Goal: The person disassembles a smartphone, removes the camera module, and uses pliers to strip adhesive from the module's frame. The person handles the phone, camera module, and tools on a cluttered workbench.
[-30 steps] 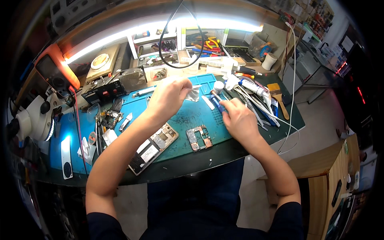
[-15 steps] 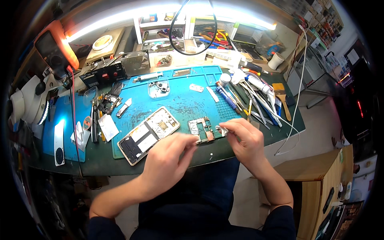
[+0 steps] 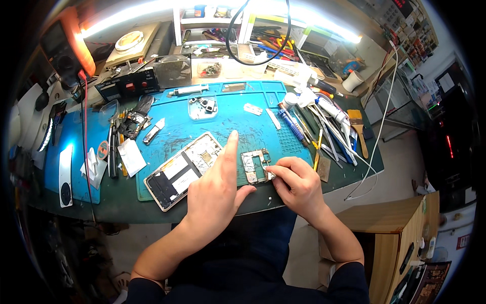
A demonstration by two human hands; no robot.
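A phone circuit board point(image 3: 249, 167) with a squared cut-out lies near the front of the bench. My right hand point(image 3: 299, 186) pinches a small crumpled white wipe point(image 3: 272, 176), mostly covered by the fingers, against or just over the board's right edge. Its exact contact I cannot tell. My left hand point(image 3: 211, 195) is held up to the left of the board with fingers straight, thumb apart, and nothing in it. Partly behind it, an opened phone body point(image 3: 172, 178) rests at a slant, showing its dark and white inside.
A blue repair mat point(image 3: 177, 124) carries a clear box of small parts point(image 3: 203, 107). Pens, tweezers and a wood-handled brush point(image 3: 358, 133) crowd the right. A white cable point(image 3: 389, 101) hangs over the right edge. An orange multimeter point(image 3: 68, 48) stands far left.
My right hand has moved left with the wipe to the board's edge. The left hand has gone from curled fingers near the board to upright, straightened ones. The view has shifted slightly.
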